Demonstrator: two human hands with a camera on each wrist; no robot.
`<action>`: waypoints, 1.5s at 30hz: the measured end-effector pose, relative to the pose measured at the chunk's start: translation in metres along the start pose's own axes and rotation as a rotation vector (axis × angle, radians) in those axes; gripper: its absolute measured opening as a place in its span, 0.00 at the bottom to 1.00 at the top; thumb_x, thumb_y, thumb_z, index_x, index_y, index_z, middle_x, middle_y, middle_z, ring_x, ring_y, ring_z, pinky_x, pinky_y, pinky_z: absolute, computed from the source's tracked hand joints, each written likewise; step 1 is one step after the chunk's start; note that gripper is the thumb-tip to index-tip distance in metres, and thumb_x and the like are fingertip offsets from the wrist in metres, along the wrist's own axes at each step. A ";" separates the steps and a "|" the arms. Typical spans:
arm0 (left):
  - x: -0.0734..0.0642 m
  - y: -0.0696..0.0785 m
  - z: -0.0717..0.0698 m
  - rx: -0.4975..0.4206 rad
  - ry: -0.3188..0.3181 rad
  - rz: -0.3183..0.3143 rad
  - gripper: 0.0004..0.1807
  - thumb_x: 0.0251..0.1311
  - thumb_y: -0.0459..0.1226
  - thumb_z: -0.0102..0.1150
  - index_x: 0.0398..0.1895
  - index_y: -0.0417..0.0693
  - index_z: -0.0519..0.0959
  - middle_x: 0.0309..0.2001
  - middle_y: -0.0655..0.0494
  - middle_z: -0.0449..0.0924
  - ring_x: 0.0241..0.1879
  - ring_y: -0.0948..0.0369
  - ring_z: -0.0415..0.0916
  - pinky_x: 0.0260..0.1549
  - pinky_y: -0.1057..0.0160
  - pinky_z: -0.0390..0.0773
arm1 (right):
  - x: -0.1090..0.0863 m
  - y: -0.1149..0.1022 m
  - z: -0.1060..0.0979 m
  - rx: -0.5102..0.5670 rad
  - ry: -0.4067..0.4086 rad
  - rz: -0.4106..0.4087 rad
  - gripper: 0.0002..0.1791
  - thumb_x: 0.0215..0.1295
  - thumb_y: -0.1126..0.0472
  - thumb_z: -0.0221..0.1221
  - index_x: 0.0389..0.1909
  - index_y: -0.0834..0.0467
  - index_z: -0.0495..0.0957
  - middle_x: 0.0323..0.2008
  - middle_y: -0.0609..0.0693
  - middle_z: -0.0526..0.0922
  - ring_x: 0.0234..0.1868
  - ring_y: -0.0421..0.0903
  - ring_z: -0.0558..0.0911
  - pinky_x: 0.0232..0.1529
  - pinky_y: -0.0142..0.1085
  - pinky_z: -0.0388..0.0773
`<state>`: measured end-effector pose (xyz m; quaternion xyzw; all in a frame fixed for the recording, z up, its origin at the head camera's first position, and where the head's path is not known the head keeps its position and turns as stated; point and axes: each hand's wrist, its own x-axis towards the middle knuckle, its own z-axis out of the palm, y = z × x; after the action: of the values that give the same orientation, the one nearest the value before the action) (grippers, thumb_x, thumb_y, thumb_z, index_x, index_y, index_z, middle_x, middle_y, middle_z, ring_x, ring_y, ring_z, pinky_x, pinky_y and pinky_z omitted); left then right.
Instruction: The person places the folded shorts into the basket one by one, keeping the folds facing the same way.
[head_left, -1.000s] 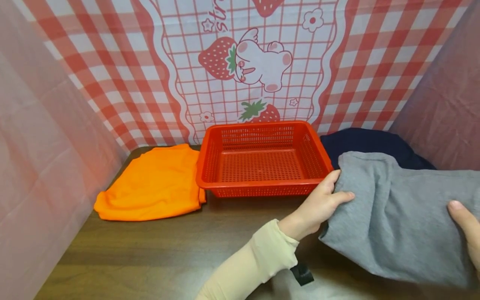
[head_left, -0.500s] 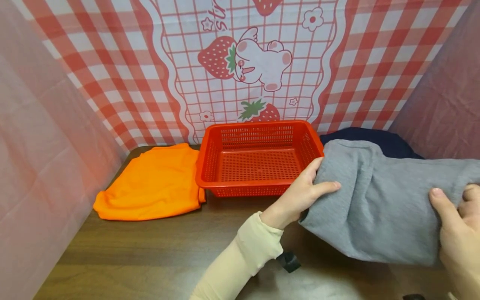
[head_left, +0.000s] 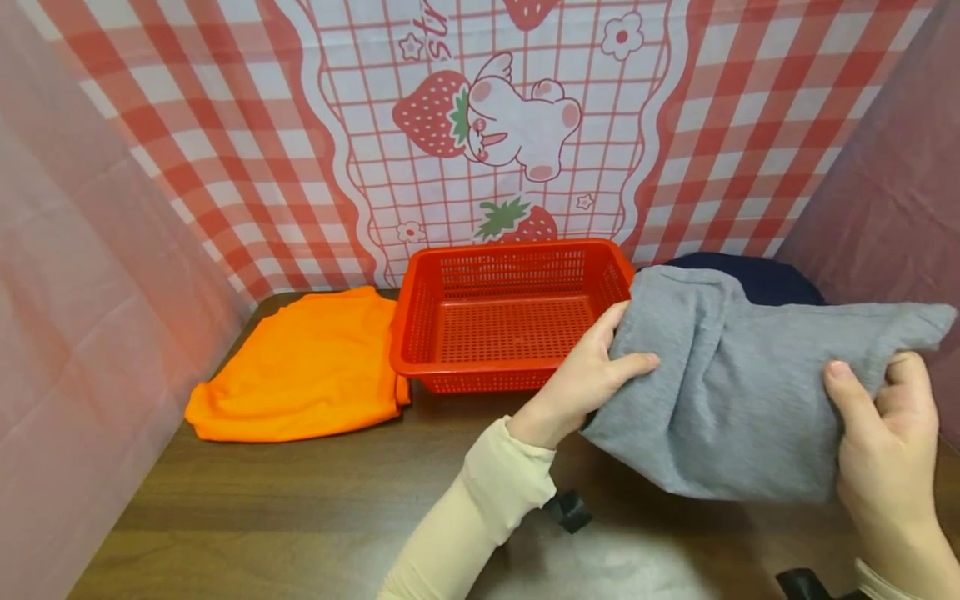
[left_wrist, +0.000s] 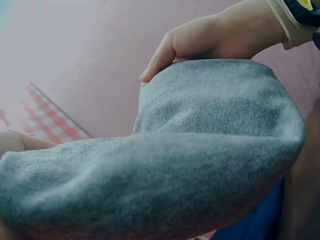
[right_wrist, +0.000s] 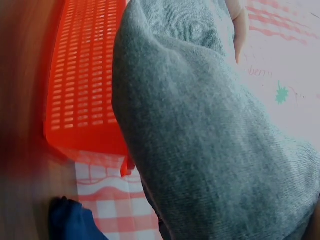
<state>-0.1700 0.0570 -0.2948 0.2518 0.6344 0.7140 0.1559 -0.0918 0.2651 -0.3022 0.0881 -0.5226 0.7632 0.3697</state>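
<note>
Left hand (head_left: 576,382) and right hand (head_left: 887,442) grip soft, creased grey cloth (head_left: 750,400), farther left than before, near the perforated plastic basket (head_left: 480,368).

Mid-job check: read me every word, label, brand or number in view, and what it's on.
"str": sideways on the checked backdrop, cut off by the head view's top edge.
"berry": faint, same backdrop, right wrist view; letters before it unclear.
Yellow patch on the dark wrist strap, left wrist view: any marking unreadable.
</note>
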 end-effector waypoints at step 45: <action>-0.005 0.007 -0.044 0.042 0.087 0.037 0.34 0.51 0.31 0.61 0.61 0.58 0.62 0.51 0.62 0.69 0.47 0.66 0.68 0.50 0.61 0.68 | 0.023 0.027 0.050 -0.136 -0.168 -0.052 0.13 0.58 0.77 0.49 0.40 0.60 0.72 0.36 0.51 0.74 0.35 0.40 0.72 0.37 0.24 0.67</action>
<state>-0.1893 0.0166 -0.2916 0.2355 0.6505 0.7137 0.1095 -0.1385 0.2280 -0.2884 0.1400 -0.6001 0.7060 0.3492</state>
